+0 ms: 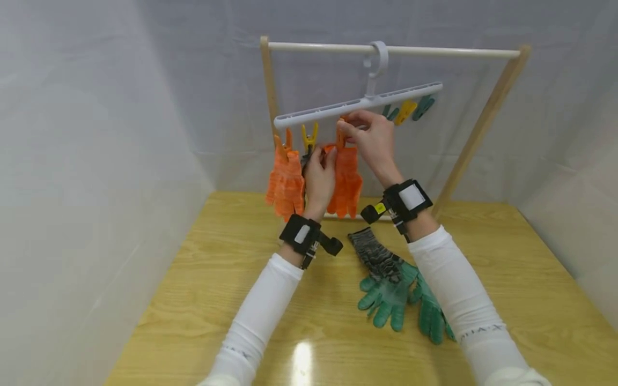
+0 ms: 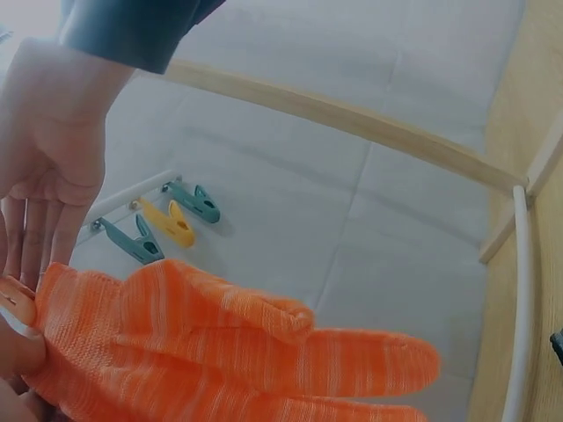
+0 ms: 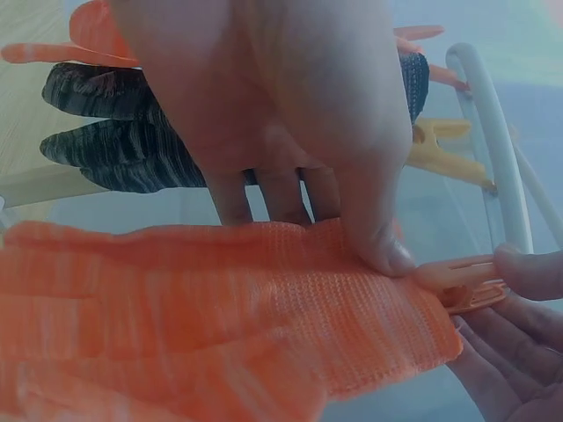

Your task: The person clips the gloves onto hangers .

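Note:
A white clip hanger (image 1: 359, 103) hangs from the rod of a wooden rack (image 1: 483, 120). One orange glove (image 1: 286, 179) hangs clipped at its left end. My left hand (image 1: 324, 158) pinches the cuff of a second orange glove (image 1: 346, 179) (image 3: 220, 325) (image 2: 229, 352), thumb in front and fingers behind. My right hand (image 1: 344, 128) pinches the orange clip (image 1: 340, 138) (image 3: 457, 283) right at that cuff's edge. A yellow clip (image 1: 309, 136) hangs between the two orange gloves, and a dark grey glove (image 3: 123, 145) hangs behind my left hand.
On the wooden table (image 1: 217, 289) lie a grey-black glove (image 1: 374, 253) and two green gloves (image 1: 386, 300) under my right forearm. Green and yellow clips (image 1: 407, 110) hang free at the hanger's right end. White sheeting walls close in left, right and behind.

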